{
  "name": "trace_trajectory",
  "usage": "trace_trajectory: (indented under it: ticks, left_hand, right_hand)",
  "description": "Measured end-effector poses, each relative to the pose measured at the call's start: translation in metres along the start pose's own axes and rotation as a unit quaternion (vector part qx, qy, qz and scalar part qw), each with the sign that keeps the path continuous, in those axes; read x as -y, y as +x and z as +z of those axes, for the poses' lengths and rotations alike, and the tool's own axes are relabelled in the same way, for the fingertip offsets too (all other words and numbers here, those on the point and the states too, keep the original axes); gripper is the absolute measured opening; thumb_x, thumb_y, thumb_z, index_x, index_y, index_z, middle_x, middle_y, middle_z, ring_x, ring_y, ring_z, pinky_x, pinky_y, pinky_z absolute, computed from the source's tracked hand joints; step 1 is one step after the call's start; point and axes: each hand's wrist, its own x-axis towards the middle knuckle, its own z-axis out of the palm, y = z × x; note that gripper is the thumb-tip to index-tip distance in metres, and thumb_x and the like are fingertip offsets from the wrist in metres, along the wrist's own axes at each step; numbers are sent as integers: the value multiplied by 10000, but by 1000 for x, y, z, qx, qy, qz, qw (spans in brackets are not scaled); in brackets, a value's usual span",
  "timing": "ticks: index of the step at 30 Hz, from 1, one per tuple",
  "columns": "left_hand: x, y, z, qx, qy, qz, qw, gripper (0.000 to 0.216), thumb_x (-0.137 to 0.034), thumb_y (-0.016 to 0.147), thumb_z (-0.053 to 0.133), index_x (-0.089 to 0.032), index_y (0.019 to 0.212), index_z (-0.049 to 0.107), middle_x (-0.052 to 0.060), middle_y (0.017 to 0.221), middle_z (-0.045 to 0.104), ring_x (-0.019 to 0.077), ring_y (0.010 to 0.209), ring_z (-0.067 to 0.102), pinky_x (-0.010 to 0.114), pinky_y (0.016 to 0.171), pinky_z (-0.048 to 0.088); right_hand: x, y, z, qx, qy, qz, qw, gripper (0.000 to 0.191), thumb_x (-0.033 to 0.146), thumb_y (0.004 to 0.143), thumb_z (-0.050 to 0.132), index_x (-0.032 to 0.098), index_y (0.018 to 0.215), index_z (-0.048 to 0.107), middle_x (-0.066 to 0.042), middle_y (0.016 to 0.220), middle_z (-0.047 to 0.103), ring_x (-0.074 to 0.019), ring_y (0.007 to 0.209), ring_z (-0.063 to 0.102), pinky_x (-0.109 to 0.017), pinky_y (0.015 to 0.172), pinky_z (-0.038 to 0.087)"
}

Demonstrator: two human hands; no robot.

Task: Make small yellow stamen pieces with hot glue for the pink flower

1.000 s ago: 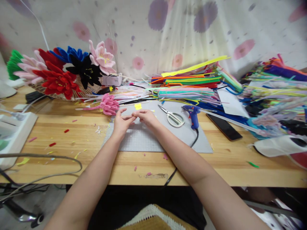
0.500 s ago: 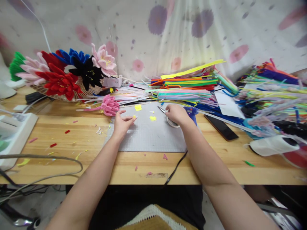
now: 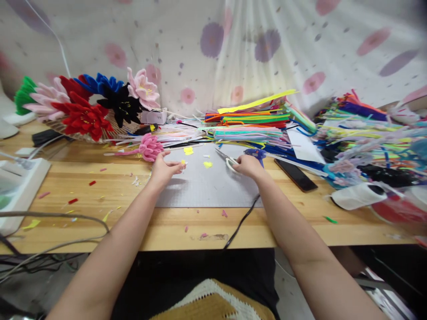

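Observation:
My left hand (image 3: 163,168) rests on the left edge of the grey cutting mat (image 3: 203,189), its fingers pinched on a small yellow-and-white piece at its fingertips. Just beyond it lies a pink pipe-cleaner flower (image 3: 149,147). My right hand (image 3: 248,166) is closed over the white handles of the scissors (image 3: 225,159), whose blades point left and away over the mat. Two yellow scraps (image 3: 207,164) lie on the mat between my hands. The blue glue gun (image 3: 254,153) sits right behind my right hand.
A bunch of red, black, blue and pink pipe-cleaner flowers (image 3: 83,109) lies at the back left. Stacks of coloured pipe cleaners (image 3: 253,122) fill the back and right. A black phone (image 3: 296,174) lies right of the mat. A black cord (image 3: 242,222) runs off the front edge.
My right hand left my left hand, moved right across the mat and closed on the scissors. My left hand stayed put with the small piece. The view shifted slightly right.

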Motion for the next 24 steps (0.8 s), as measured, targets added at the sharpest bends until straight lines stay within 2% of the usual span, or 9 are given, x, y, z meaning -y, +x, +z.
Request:
trace_trajectory:
  ticks: [3, 5, 7, 9, 12, 16, 20, 24]
  left_hand:
    - [-11, -3, -12, 0, 1, 10, 1000, 686, -171, 534, 751, -151, 1102, 367, -7, 651, 650, 148, 628, 663, 282, 625, 532]
    - [-16, -4, -21, 2, 1, 14, 1000, 657, -180, 527, 755, -153, 1071, 387, 0, 663, 655, 154, 647, 668, 290, 634, 537]
    - [-19, -5, -30, 6, 0, 15, 1000, 620, -192, 518, 762, -154, 1029, 412, 7, 664, 657, 162, 665, 671, 296, 643, 540]
    - [-21, -6, -38, 11, -2, 15, 1000, 589, -199, 508, 769, -156, 991, 434, 8, 662, 657, 168, 668, 672, 301, 644, 543]
    - [-23, -8, -47, 1, -8, 13, 1000, 597, -182, 501, 770, -163, 998, 440, -3, 662, 653, 170, 654, 671, 313, 643, 546]
    - [-25, -11, -57, -11, -11, 8, 1000, 636, -167, 506, 768, -152, 1045, 431, 17, 674, 661, 179, 664, 672, 320, 653, 545]
    - [-26, -12, -67, -5, -29, 1, 1000, 661, -135, 492, 768, -138, 1063, 434, 44, 705, 674, 195, 692, 675, 336, 682, 544]
    - [-26, -12, -73, -17, -30, -22, 999, 718, -104, 479, 768, -122, 1109, 424, 54, 708, 679, 193, 653, 670, 343, 665, 546]
  right_hand:
    - [-3, -4, -4, 11, 171, 0, 985, 212, 320, 674, 584, 146, 783, 636, -76, 766, 663, -171, 689, 585, -242, 583, 387]
    - [5, -7, -2, 30, 282, -50, 958, 253, 322, 652, 611, 143, 829, 592, -51, 790, 638, -137, 673, 555, -224, 585, 385]
    - [21, -9, 3, 57, 350, -125, 927, 355, 354, 623, 652, 148, 890, 542, -30, 827, 602, -119, 691, 523, -217, 605, 385]
    - [44, -9, 6, 83, 349, -201, 912, 448, 417, 590, 689, 159, 907, 507, -7, 826, 557, -115, 709, 486, -218, 624, 375]
    - [78, -7, 5, 128, 292, -286, 904, 476, 510, 606, 668, 164, 882, 492, 11, 797, 502, -113, 703, 438, -224, 624, 349]
    - [112, 0, -4, 214, 260, -382, 861, 471, 573, 668, 603, 156, 867, 511, 4, 802, 492, -114, 710, 424, -224, 621, 340]
    - [131, 6, -5, 295, 232, -410, 831, 482, 592, 650, 620, 153, 828, 527, 12, 746, 485, -104, 668, 420, -218, 576, 337]
    - [143, 5, 0, 349, 235, -417, 806, 462, 604, 672, 593, 163, 780, 509, 29, 671, 477, -87, 601, 416, -216, 550, 340]
